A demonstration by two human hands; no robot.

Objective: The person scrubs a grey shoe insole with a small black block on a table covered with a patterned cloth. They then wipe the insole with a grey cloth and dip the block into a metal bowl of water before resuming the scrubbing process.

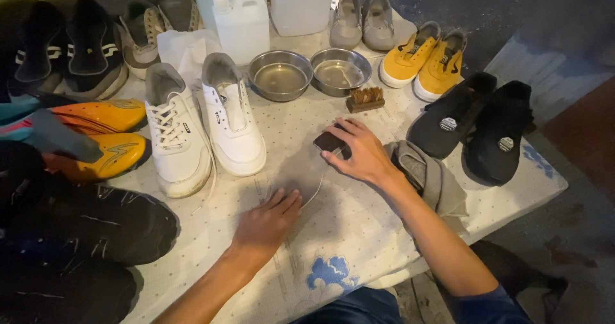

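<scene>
My right hand (359, 152) presses a small dark brush (328, 142) down on a white shoelace (315, 186) that lies on the cloth-covered table (359, 234). My left hand (268, 223) rests flat on the cloth, fingers together, pinning the near end of the lace. A pair of white sneakers (204, 122) stands just left of my hands; the right one has no lace. A wooden-backed bristle brush (365, 98) lies beyond my right hand.
Two steel bowls (309, 74) and white plastic jugs (242, 23) sit at the back. Yellow shoes (423, 58), black shoes (474, 125), grey shoes (362, 19), orange shoes (102, 135) and dark sneakers (70, 48) ring the table. A grey rag (430, 176) lies under my right forearm.
</scene>
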